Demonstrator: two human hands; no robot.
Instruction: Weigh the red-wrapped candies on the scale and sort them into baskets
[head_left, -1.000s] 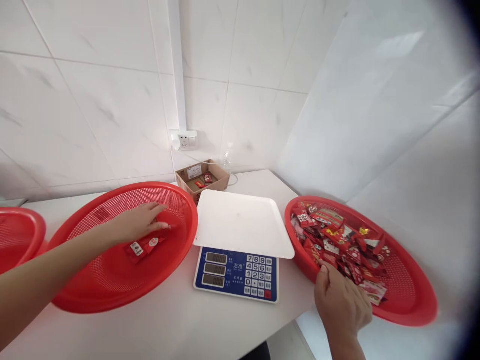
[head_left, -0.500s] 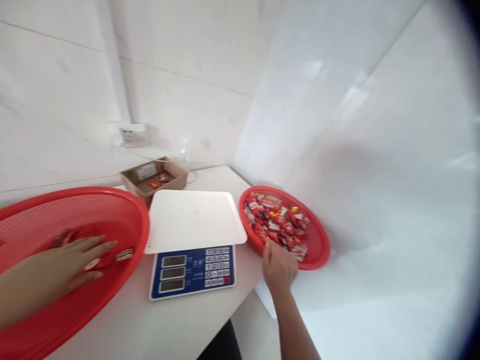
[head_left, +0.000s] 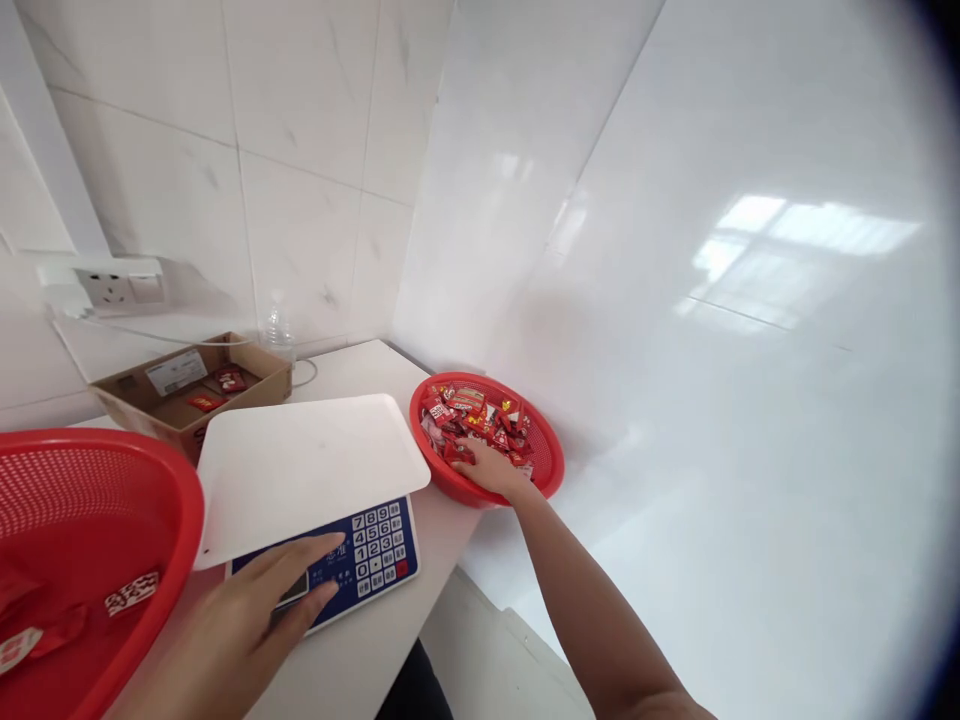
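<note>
My left hand (head_left: 259, 610) hovers over the lower part of a digital scale (head_left: 379, 550), its thumb and fingers apart and holding nothing. It hides part of the scale's displays. The scale's white plate (head_left: 315, 465) is bare. On the right, my right hand (head_left: 487, 466) reaches over the near rim of a red plastic basket (head_left: 551, 450). Its fingers are stretched out and apart among the red snack packets (head_left: 491, 425), touching them; the fingertips are partly hidden. A larger red basket (head_left: 191, 500) at the left holds a few red packets (head_left: 133, 592).
Behind the scale stands an open cardboard box (head_left: 187, 385) with a few red packets inside. A clear plastic bottle (head_left: 277, 330) is beside it, near the wall. A cable runs from the wall socket (head_left: 120, 288). The white table (head_left: 352, 365) meets the walls at the back.
My left hand has left the large basket and moved right, over the scale. My right hand has gone from the small basket's rim onto the packets inside. The view has turned right.
</note>
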